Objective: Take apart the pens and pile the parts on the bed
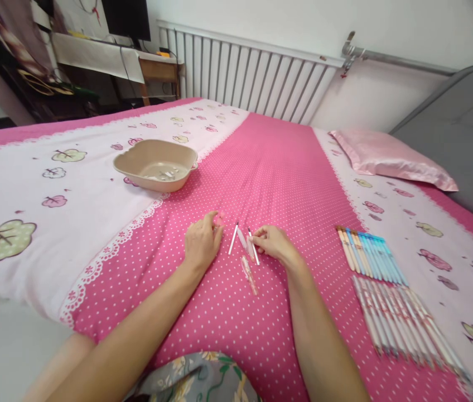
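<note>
My left hand [203, 240] is curled on the pink bedspread, thumb and forefinger around a small clear pink piece [220, 218] that its fingers partly hide. Across from it, my right hand [273, 243] has its fingertips pinched at a thin white pen refill [256, 257] with a dark tip. A second white refill [233, 239] lies slanted between the hands. Pale pink clear pen parts [242, 240] lie beside the right fingertips. Nearer to me rests a clear pink pen barrel [249, 276] with a printed pattern.
To the right lie a row of blue and tan pens [370, 254] and, nearer, a row of pale pink pens [408, 324]. A beige plastic basin [136, 173] with small pieces inside stands at the left. Farther back are a pink pillow [391, 156] and a white radiator [249, 72].
</note>
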`<state>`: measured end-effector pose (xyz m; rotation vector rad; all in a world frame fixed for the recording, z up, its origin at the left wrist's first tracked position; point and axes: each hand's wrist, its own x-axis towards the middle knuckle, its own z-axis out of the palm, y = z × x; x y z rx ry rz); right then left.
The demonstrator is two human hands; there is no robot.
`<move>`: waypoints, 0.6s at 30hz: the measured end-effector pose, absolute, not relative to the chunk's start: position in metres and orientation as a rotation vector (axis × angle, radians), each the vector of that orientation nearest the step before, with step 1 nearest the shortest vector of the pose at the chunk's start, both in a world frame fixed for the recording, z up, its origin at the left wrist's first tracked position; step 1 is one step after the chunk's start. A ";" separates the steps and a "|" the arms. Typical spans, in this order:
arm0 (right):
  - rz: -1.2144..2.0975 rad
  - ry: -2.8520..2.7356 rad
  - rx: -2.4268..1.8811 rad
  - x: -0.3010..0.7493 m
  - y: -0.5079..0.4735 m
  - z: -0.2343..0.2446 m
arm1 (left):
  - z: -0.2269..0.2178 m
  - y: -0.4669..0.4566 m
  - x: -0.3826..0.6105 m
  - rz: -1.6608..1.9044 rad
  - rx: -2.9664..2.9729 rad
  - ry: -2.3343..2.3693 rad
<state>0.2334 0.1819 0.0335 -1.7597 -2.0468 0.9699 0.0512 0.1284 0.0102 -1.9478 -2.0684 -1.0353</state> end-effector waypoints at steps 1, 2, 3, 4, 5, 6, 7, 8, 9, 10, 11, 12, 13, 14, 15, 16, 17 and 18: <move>1.009 -2.043 -1.750 0.232 0.181 0.033 | 0.010 0.129 0.051 -1.000 -1.954 -2.093; 1.040 -2.028 -1.737 0.231 0.181 0.033 | 0.010 0.129 0.051 -0.976 -1.962 -2.099; 1.069 -2.007 -1.725 0.230 0.180 0.033 | 0.011 0.128 0.052 -0.964 -1.970 -2.086; 1.097 -1.986 -1.718 0.229 0.180 0.033 | 0.011 0.128 0.052 -0.958 -1.980 -2.054; 1.122 -1.967 -1.711 0.228 0.180 0.032 | 0.012 0.128 0.053 -0.954 -2.001 -2.004; 1.140 -1.953 -1.704 0.228 0.180 0.031 | 0.013 0.127 0.054 -0.944 -2.046 -1.940; 1.152 -1.943 -1.695 0.228 0.181 0.030 | 0.014 0.126 0.056 -0.926 -2.121 -1.864; 1.156 -1.938 -1.685 0.229 0.182 0.028 | 0.015 0.125 0.057 -0.898 -2.219 -1.780; 1.154 -1.936 -1.675 0.229 0.183 0.025 | 0.016 0.124 0.059 -0.857 -2.333 -1.688; 1.149 -1.935 -1.664 0.230 0.184 0.022 | 0.018 0.124 0.062 -0.808 -2.443 -1.599; 1.144 -1.936 -1.651 0.231 0.186 0.019 | 0.019 0.123 0.064 -0.758 -2.530 -1.524; 1.139 -1.939 -1.640 0.232 0.187 0.016 | 0.020 0.122 0.066 -0.713 -2.586 -1.474; 1.135 -1.942 -1.629 0.232 0.188 0.013 | 0.021 0.121 0.067 -0.678 -2.610 -1.451; 1.133 -1.948 -1.618 0.233 0.189 0.011 | 0.022 0.120 0.068 -0.654 -2.612 -1.450; 1.136 -1.956 -1.604 0.233 0.190 0.008 | 0.022 0.120 0.069 -0.641 -2.600 -1.461; 1.141 -1.965 -1.587 0.233 0.191 0.006 | 0.022 0.120 0.070 -0.633 -2.584 -1.477; 1.148 -1.976 -1.567 0.232 0.191 0.005 | 0.022 0.120 0.070 -0.624 -2.575 -1.487; 1.158 -1.988 -1.546 0.232 0.191 0.004 | 0.022 0.120 0.070 -0.617 -2.571 -1.493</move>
